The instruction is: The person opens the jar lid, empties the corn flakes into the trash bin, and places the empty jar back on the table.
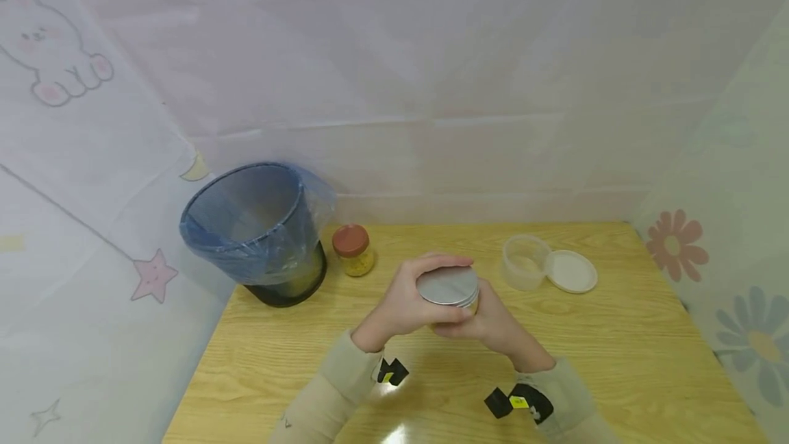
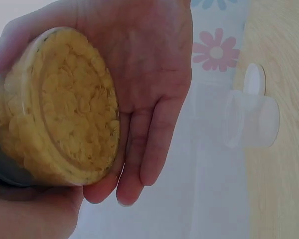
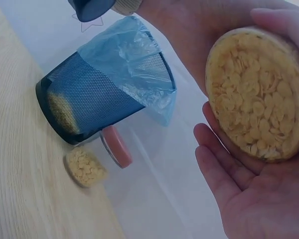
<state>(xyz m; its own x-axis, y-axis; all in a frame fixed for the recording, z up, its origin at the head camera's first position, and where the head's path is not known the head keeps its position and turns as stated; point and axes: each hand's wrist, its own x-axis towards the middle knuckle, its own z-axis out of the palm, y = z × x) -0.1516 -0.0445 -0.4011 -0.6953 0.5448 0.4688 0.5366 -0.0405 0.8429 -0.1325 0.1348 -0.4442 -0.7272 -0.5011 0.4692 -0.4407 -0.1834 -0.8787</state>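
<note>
Flanking the held silver-lidded jar (image 1: pixel 447 286) are a bin (image 1: pixel 285 273), red-topped jar (image 1: pixel 354 251) and tub (image 1: pixel 520 275).

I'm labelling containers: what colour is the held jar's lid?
The lid is silver-grey, clearest in the head view.

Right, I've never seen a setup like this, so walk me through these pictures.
There is no robot: a person works with a bare left hand and right hand. The wide picture looks forward and down from the person's head; the two close-ups are seen from the left and right wrists.

Together they hold a jar of yellow flakes. The left hand grips its silver lid; the right hand cups the jar lower down, around its side.

On the table stand a bin lined with a blue bag, a red-lidded jar and a clear tub. A white lid lies beside the tub.
</note>
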